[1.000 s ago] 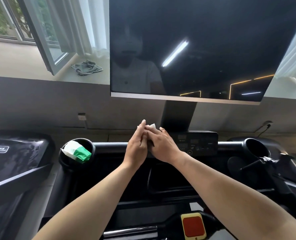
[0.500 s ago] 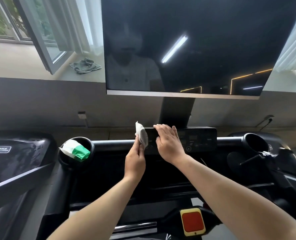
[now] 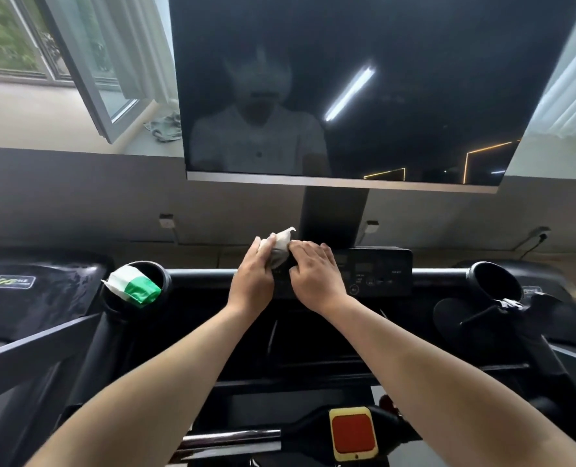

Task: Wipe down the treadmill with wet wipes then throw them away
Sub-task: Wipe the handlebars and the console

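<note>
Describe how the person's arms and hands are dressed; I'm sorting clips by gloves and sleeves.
The left forearm and right forearm are bare right to the frame's lower edge: no sleeves or cuffs show. The left hand and right hand are ungloved, and no watch, bracelet, ring or marking shows on the sides facing the camera.

Crumpled white wet wipe [image 3: 281, 247] against black treadmill console [image 3: 377, 271], green-white wipes pack [image 3: 133, 286] in cup holder [image 3: 166, 281]

Badge [image 3: 13, 282] on left machine [image 3: 44, 308]: lettering blurred, perhaps logo; console [image 3: 382, 269] markings illegible.
</note>
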The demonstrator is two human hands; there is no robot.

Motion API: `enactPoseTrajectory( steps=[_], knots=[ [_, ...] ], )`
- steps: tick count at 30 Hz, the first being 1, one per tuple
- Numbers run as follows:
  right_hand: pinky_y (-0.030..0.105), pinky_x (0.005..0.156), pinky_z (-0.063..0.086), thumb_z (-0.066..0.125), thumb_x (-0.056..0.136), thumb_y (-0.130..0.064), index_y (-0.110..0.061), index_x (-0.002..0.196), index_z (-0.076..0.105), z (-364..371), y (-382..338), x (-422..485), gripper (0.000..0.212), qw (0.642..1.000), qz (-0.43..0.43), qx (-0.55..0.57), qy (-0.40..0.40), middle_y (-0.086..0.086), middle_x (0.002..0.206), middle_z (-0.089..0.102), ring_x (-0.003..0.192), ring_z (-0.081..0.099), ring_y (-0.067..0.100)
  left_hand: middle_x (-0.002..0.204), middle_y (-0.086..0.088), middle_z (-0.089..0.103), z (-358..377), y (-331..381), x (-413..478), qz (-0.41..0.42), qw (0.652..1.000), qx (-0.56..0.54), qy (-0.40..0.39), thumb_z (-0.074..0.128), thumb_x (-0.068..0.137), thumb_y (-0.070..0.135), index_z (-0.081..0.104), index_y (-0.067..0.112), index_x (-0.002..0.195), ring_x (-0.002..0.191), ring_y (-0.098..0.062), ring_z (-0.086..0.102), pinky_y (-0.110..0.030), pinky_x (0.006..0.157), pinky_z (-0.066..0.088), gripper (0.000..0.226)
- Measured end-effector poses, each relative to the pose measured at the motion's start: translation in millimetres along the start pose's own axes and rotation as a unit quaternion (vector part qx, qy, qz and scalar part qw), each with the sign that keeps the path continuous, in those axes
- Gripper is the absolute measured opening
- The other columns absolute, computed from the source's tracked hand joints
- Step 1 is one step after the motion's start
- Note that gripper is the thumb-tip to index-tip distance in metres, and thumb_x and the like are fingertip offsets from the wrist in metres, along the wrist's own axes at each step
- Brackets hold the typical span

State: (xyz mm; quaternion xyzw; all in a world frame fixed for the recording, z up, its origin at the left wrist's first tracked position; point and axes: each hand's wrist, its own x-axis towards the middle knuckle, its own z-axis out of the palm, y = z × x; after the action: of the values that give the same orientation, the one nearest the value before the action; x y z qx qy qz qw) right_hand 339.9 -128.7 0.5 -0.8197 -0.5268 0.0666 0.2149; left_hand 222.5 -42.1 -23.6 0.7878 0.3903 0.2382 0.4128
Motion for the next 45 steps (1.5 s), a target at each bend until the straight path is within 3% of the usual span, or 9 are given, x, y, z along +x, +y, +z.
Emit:
enactPoseTrajectory(
  steps=[3, 8, 14, 20, 25, 32, 37, 39, 45],
  knots=[
    [0.033, 0.123, -0.005, 0.044, 0.093, -0.016, -0.018, 0.153, 0.036, 0, 5, -2, 0.060, 1.000, -0.016, 0.012, -0.016, -0.004, 0.156, 0.038, 0.148, 0.021, 0.011, 0.160, 0.000, 0.039, 3, -1, -12, -0.018, 0.997, -0.070, 0.020, 0.039, 0.104, 0.003, 0.037, 0.037, 0.153, 0.148, -0.014, 0.035, -0.014, 0.110, 0.026, 0.060],
    [0.033, 0.121, -0.015, 0.043, 0.093, -0.015, -0.021, 0.157, 0.027, 2, 7, -5, 0.066, 0.999, -0.036, 0.022, -0.024, -0.007, 0.160, 0.028, 0.150, 0.012, 0.009, 0.145, 0.005, 0.057, 21, 6, -61, -0.143, 0.975, -0.142, 0.089, 0.043, 0.107, 0.016, 0.032, 0.042, 0.155, 0.123, -0.006, 0.053, 0.003, 0.075, 0.037, 0.056],
    [0.031, 0.119, -0.018, 0.043, 0.092, -0.013, -0.020, 0.158, 0.023, -2, 14, -5, 0.069, 0.997, -0.057, 0.023, -0.041, -0.006, 0.162, 0.025, 0.151, 0.009, 0.010, 0.144, 0.006, 0.057, 52, 29, -75, -0.239, 0.936, -0.189, 0.177, 0.042, 0.107, 0.020, 0.035, 0.039, 0.155, 0.132, -0.018, 0.054, -0.020, 0.096, 0.038, 0.052],
    [0.030, 0.118, -0.017, 0.045, 0.088, -0.012, -0.021, 0.159, 0.020, -5, 25, -4, 0.075, 0.994, -0.091, 0.015, -0.060, -0.007, 0.162, 0.022, 0.151, 0.007, 0.010, 0.132, 0.000, 0.059, 65, 51, -56, -0.323, 0.856, -0.295, 0.275, 0.045, 0.104, 0.009, 0.042, 0.026, 0.150, 0.109, -0.013, 0.055, -0.024, 0.089, 0.041, 0.049],
    [0.032, 0.120, -0.014, 0.045, 0.087, -0.011, -0.021, 0.160, 0.018, -7, 32, -2, 0.078, 0.991, -0.115, 0.014, -0.071, -0.007, 0.163, 0.020, 0.151, 0.006, 0.010, 0.136, -0.009, 0.060, 77, 57, -55, -0.359, 0.843, -0.300, 0.266, 0.045, 0.105, 0.014, 0.031, 0.030, 0.156, 0.115, -0.027, 0.061, -0.033, 0.094, 0.047, 0.055],
    [0.031, 0.120, -0.013, 0.045, 0.087, -0.010, -0.021, 0.160, 0.016, -14, 36, 0, 0.080, 0.986, -0.134, 0.017, -0.094, -0.007, 0.165, 0.018, 0.152, 0.004, 0.009, 0.136, -0.004, 0.058, 81, 55, -65, -0.325, 0.869, -0.289, 0.235, 0.047, 0.106, 0.022, 0.008, 0.037, 0.161, 0.122, -0.026, 0.059, -0.039, 0.103, 0.048, 0.069],
    [0.031, 0.121, -0.013, 0.047, 0.088, -0.011, -0.021, 0.160, 0.017, -15, 38, 0, 0.079, 0.986, -0.138, 0.016, -0.087, -0.007, 0.165, 0.019, 0.153, 0.005, 0.009, 0.130, -0.005, 0.065, 46, 32, -53, -0.273, 0.923, -0.134, 0.234, 0.044, 0.105, 0.012, 0.055, 0.020, 0.143, 0.126, -0.025, 0.059, -0.020, 0.095, 0.039, 0.041],
    [0.031, 0.122, -0.012, 0.047, 0.089, -0.012, -0.021, 0.160, 0.017, -15, 38, 0, 0.078, 0.986, -0.136, 0.021, -0.090, -0.007, 0.166, 0.018, 0.153, 0.005, 0.009, 0.138, -0.010, 0.062, 39, 30, -44, -0.260, 0.936, -0.076, 0.225, 0.044, 0.106, 0.013, 0.052, 0.017, 0.147, 0.131, -0.028, 0.054, -0.021, 0.100, 0.036, 0.042],
    [0.025, 0.121, -0.004, 0.049, 0.088, -0.007, -0.020, 0.159, 0.026, -22, 43, 5, 0.076, 0.985, -0.146, 0.042, -0.084, -0.004, 0.165, 0.024, 0.153, 0.013, 0.009, 0.170, -0.004, -0.001, 69, 22, -48, -0.089, 0.983, 0.057, 0.149, 0.037, 0.105, 0.006, 0.005, 0.016, 0.162, 0.156, -0.015, -0.006, -0.027, 0.125, -0.001, 0.066]
  ],
)
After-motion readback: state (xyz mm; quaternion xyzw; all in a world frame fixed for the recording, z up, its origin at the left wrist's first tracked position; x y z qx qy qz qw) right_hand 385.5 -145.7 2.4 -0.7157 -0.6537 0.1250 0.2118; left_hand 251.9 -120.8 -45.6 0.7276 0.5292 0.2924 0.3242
